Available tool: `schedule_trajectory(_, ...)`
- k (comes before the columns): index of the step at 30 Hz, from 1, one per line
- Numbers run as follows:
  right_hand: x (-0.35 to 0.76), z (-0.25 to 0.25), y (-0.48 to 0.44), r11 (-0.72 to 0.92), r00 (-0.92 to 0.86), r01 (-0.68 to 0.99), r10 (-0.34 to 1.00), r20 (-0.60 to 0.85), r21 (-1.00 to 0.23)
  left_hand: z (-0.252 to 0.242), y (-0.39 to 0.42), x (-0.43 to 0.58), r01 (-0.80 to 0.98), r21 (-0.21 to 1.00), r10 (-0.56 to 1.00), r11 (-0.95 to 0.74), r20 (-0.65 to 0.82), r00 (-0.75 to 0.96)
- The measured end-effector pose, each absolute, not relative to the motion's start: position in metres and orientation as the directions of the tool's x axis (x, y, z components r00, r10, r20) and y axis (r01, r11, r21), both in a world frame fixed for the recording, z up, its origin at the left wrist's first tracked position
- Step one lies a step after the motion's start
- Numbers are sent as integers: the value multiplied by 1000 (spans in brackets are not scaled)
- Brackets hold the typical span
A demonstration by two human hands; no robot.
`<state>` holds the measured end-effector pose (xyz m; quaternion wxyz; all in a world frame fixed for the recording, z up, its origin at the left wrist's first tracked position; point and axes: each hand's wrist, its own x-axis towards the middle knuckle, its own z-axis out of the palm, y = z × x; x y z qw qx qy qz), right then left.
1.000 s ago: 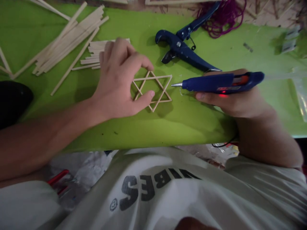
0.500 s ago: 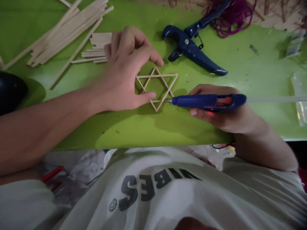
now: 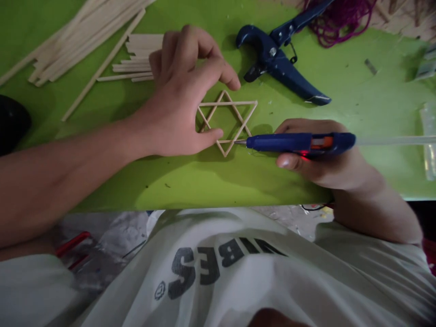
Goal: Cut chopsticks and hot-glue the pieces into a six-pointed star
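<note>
A six-pointed star of thin wooden sticks (image 3: 235, 105) lies flat on the green table (image 3: 211, 181). My left hand (image 3: 180, 95) rests over its left side, with the thumb on the lower left edge and a fingertip at the top point, pinning it down. My right hand (image 3: 316, 165) is wrapped round a blue glue gun (image 3: 299, 142). The gun lies level, and its metal tip touches the star's lower right joint. A small red light glows under the gun's body.
Blue cutting pliers (image 3: 279, 61) lie behind the star. Long wooden sticks (image 3: 78, 41) and a stack of short ones (image 3: 136, 59) are at the back left. Purple string (image 3: 344, 18) lies at the back right. A black object (image 3: 12, 125) sits at the left edge.
My right hand has brought the glue gun down and to the left, from hovering right of the star to touching its lower right joint. My left hand has stayed on the star.
</note>
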<state>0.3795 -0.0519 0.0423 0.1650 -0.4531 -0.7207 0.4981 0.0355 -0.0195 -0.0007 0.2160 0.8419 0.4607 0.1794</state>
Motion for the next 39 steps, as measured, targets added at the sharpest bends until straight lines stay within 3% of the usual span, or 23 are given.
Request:
schedule_trajectory(8, 379, 41, -52, 99, -552, 474, 807, -207, -875, 0, -19, 35, 700, 516, 842, -493, 82, 532)
schedule_trajectory(19, 382, 37, -52, 98, -570, 434, 800, -189, -895, -14, -21, 37, 657, 525, 832, -542, 222, 509)
schedule_trajectory(36, 377, 41, -55, 11, -513, 467, 817, -261, -884, 3, -20, 37, 703, 526, 851, -478, 79, 520)
schedule_trajectory(39, 376, 41, -55, -2, -503, 479, 819, -276, -878, -4, -21, 37, 684, 536, 852, -494, 143, 503)
